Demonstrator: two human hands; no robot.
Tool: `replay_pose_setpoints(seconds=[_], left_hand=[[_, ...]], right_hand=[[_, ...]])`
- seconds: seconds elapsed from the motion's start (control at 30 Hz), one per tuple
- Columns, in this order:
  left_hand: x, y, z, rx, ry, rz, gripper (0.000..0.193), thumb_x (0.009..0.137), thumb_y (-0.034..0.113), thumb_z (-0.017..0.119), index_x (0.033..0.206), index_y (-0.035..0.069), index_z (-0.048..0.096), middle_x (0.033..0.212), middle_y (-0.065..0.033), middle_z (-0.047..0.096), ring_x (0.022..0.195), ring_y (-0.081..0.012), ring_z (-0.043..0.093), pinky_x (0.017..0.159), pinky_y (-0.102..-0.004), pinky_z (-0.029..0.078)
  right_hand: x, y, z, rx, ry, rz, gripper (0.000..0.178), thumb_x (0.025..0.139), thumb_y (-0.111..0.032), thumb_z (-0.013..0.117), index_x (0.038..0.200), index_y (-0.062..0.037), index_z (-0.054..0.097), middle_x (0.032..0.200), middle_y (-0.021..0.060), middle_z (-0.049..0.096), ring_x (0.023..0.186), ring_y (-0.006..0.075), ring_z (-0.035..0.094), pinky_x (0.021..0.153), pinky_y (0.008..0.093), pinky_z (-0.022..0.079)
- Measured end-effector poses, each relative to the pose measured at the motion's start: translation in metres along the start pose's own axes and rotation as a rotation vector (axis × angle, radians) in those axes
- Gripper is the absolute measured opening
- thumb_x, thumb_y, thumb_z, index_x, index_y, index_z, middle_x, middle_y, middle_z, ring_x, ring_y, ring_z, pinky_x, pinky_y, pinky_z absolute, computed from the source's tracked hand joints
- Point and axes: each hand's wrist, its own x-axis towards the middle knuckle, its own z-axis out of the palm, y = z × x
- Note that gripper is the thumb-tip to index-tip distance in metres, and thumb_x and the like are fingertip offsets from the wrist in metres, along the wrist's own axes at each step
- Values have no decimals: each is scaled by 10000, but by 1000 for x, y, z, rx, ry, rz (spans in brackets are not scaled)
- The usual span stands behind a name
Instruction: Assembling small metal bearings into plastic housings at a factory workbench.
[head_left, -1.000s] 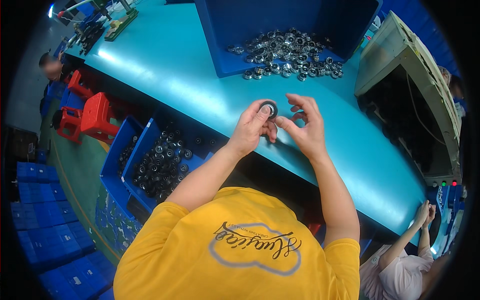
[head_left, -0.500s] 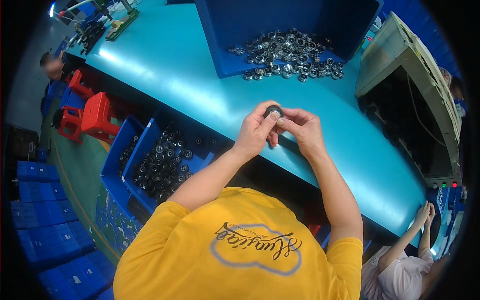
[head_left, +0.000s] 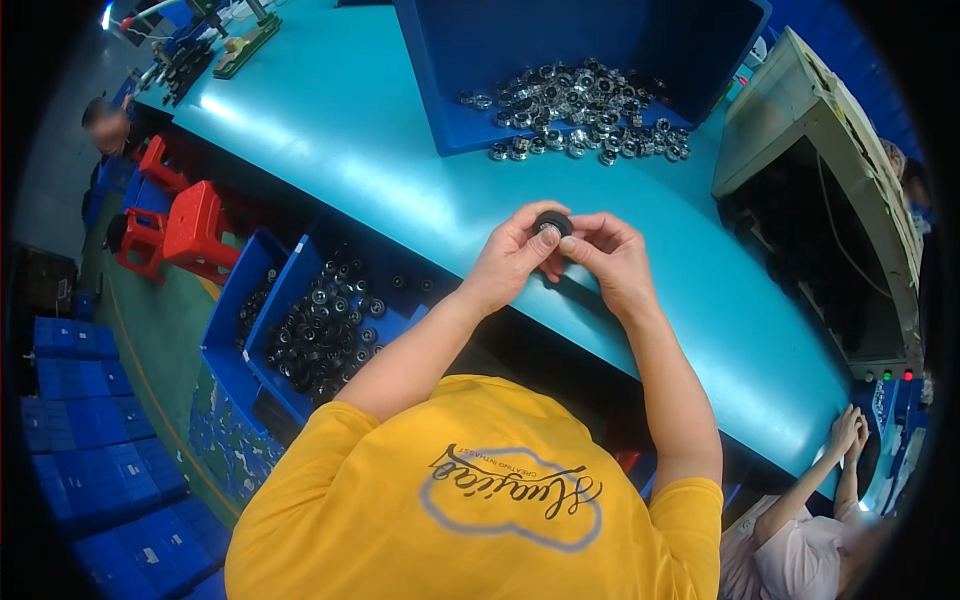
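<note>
Between both hands, over the near edge of the turquoise table (head_left: 400, 185), is a small round black wheel (head_left: 553, 220) with a paler, shiny centre. My left hand (head_left: 508, 258) grips it from the left, its thumb pressed on the wheel's near face. On the other side my right hand (head_left: 615, 262) pinches the rim, thumb and fingers closed round it. The fingertips partly cover the wheel. Beyond the hands, shiny silver-and-black ring-shaped parts (head_left: 575, 105) lie heaped in and spilling from a tipped blue bin (head_left: 440, 95).
Below the table edge at left, blue crates (head_left: 285, 285) hold many black wheels (head_left: 320, 325). Red stools (head_left: 198, 225) stand beyond them. A beige machine housing (head_left: 860, 190) with a dark opening sits at right. Another person's hands (head_left: 850, 430) work at the far right edge.
Both hands stay closed on the wheel and have shifted only slightly. The wheel seems a little more tilted. The ring-shaped parts and the bins stay put.
</note>
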Motion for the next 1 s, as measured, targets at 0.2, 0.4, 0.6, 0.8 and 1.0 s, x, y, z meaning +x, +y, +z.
replay_pose_setpoints(seconds=[0.2,0.4,0.6,0.8,1.0], left_hand=[[-1,-6,8,91,109,94,309,1026,244,651,1275,70,593,925,-8,603,722,-85,588,572,-246,548],[1,-7,20,107,284,142,219,1027,166,640,1219,61,636,837,9,573,608,-51,524,476,-197,479],[0,6,14,66,172,17,303,1050,204,609,1321,67,616,881,-12,600,661,-62,551,498,-213,508],[-3,1,10,159,180,52,309,1071,217,570,1336,65,621,913,-24,637,690,-75,585,532,-228,533],[-1,5,13,425,297,81,268,1059,177,578,1292,72,659,873,-4,625,668,-56,567,521,-213,508]], right_hand=[[-2,6,-2,-15,24,-38,228,895,-68,790,1099,12,726,1013,103,748,923,155,690,876,332,551],[-5,7,1,-87,13,-57,258,911,-98,782,1136,18,734,1025,89,748,961,147,682,895,311,541],[-2,5,-1,-20,31,2,265,897,-105,795,1130,9,741,985,60,739,910,141,666,850,312,546],[0,11,-6,9,-4,-21,241,895,-97,796,1108,7,746,973,72,750,858,127,677,784,287,560],[-8,12,5,-145,90,-39,215,888,-98,802,1066,13,759,951,75,758,822,120,688,725,261,566]])
